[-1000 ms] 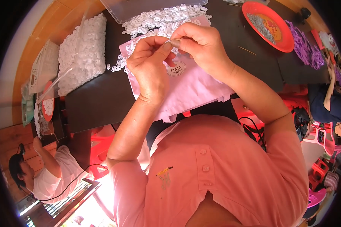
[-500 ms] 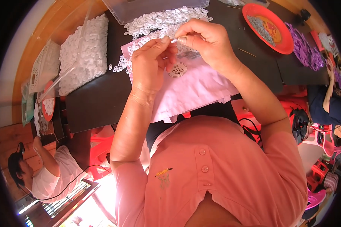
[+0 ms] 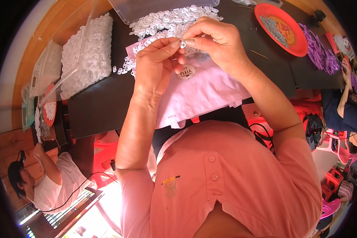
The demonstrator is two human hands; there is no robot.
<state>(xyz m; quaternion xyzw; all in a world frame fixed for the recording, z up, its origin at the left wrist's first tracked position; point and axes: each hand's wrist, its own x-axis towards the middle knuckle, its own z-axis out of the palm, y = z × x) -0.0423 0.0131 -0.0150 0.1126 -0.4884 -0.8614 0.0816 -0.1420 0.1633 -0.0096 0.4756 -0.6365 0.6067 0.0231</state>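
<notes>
Black table (image 3: 99,107), both hands (image 3: 158,63) pinching white ring (image 3: 183,45) — upright

The left hand (image 3: 156,65) has drawn closer to the right hand (image 3: 216,41). Their fingertips now meet on a small white ring (image 3: 183,45).

A small white plastic ring (image 3: 182,44) is pinched between the fingertips above the pale pink cloth (image 3: 202,91). More white rings (image 3: 162,22) are heaped just beyond the cloth's far edge.
</notes>
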